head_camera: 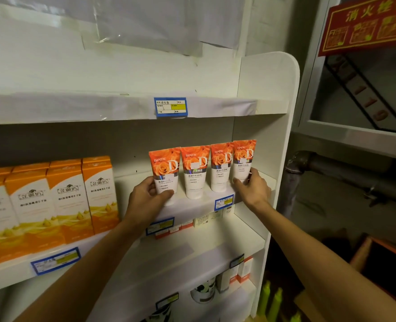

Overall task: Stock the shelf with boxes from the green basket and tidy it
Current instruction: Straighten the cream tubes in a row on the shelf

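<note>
- The left hand's (pixel 148 196) fingers (pixel 166 194) are curling around the lower body of the leftmost tube (pixel 165 174), thumb lying across its front, pinching it.
- The right hand's (pixel 253 188) fingers (pixel 254 171) are wrapping the base of the rightmost tube (pixel 243 160), thumb in front, gripping it.
- Both forearms are reaching up and forward from the bottom edge, converging on the row.
- Four orange-and-white tubes are standing upright, side by side, on the white shelf (pixel 197 205); the two middle tubes (pixel 207 169) are standing untouched.
- Orange boxes (pixel 60 198) are standing packed together on the same shelf, to the left, apart from the tubes.
- Blue price labels (pixel 223 201) are sitting along the shelf edges.
</note>
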Demonstrator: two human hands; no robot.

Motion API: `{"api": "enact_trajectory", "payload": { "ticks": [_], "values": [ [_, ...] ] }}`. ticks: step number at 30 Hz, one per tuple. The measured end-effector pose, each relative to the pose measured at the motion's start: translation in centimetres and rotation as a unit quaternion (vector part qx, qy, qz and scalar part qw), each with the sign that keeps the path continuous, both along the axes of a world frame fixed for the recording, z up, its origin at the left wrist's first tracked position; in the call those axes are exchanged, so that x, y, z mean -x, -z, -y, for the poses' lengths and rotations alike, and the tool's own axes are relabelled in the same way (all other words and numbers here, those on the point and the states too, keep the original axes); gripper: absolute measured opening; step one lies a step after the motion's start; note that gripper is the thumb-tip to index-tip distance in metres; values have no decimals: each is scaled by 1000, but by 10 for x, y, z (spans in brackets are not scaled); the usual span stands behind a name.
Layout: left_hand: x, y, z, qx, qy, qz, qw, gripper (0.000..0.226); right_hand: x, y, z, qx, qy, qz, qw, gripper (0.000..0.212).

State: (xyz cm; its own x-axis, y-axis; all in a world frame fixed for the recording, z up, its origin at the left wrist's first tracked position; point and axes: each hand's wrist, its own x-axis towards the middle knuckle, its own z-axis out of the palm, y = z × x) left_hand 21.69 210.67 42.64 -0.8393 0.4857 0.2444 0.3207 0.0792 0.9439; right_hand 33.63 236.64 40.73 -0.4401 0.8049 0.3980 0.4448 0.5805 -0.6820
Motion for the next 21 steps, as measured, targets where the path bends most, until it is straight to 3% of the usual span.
{"api": "enact_trajectory", "payload": {
  "ticks": [21],
  "values": [
    [8, 3, -1, -3, 40, -7, 999, 50, -2, 4, 5, 8, -23, -5, 1000, 53]
  ]
}}
